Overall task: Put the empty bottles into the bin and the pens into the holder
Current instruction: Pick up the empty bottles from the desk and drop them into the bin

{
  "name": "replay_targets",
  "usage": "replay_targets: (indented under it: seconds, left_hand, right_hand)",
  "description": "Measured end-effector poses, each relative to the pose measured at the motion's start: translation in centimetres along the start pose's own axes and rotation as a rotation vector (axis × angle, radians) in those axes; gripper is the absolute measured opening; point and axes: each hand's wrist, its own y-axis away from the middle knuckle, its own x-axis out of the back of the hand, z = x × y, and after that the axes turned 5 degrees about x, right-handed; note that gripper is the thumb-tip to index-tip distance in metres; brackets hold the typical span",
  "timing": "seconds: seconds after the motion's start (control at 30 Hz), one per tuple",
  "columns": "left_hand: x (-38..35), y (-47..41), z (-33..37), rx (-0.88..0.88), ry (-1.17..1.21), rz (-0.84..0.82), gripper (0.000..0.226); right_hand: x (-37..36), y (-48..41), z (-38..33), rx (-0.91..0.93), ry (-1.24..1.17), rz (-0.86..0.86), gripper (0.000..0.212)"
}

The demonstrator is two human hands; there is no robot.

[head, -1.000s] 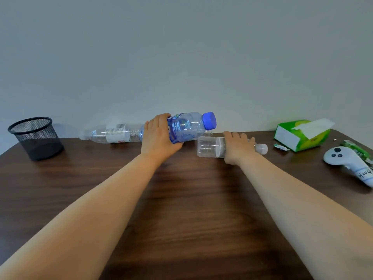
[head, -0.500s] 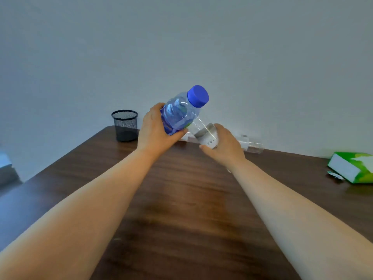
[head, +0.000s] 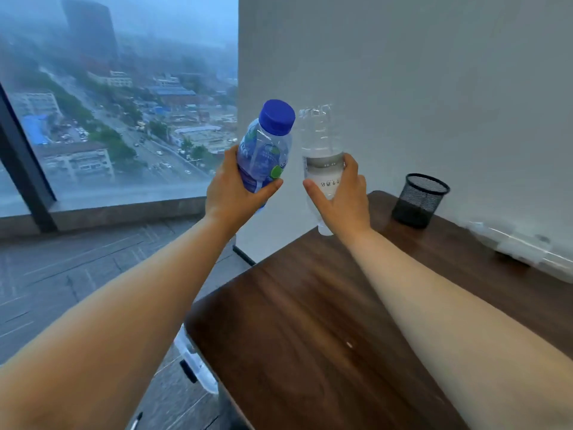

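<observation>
While both arms reach out past the table's left corner, each hand grips a bottle held up in the air in front of the wall. The left hand is wrapped round the lower half of the blue bottle, thumb across the front and fingers behind. That bottle leans a little to the right, and its blue cap is on and uppermost. The right hand is curled round the clear bottle, thumb lying on the white label and fingers round the right side. The clear bottle stands almost upright, one end poking out below the hand over the table's far edge. Its upper end is blurred, so which end is up cannot be told. The two bottles are just beside each other with a narrow gap between them.

A black mesh holder stands upright on the table by the wall, to the right of the right hand and apart from it. A third bottle, clear and badly blurred, lies on its side along the wall at the table's right end.

To the left are a window showing a hazy city and a grey floor below it
</observation>
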Motion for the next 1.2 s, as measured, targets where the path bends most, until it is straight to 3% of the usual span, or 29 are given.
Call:
replay_targets:
  seconds: [0.33, 0.47, 0.63, 0.87, 1.2]
  left_hand:
    - [5.3, -2.3, -10.1, 0.153, -0.121, 0.052, 0.078]
    - [5.8, -2.3, -13.0, 0.19, -0.139, 0.029, 0.079]
    - [5.6, -2.5, -15.6, 0.237, -0.157, 0.011, 0.08]
    - [3.8, -1.8, -18.1, 0.288, -0.13, -0.059, 0.073]
    - [1.7, -0.7, -20.5, 0.387, -0.195, -0.219, 0.074]
  right_hand:
    - [-12.7, -1.0, -3.2, 0.031, -0.088, -0.157, 0.081]
    - [-15.3, -1.7, -2.4, -0.065, -0.09, -0.213, 0.092]
    - [-17.9, -2.6, -0.9, -0.26, 0.134, -0.345, 0.109]
    - [-19.0, -2.9, 0.5, -0.277, 0.191, -0.43, 0.089]
    - [-19.3, -2.5, 0.4, -0.275, 0.193, -0.577, 0.08]
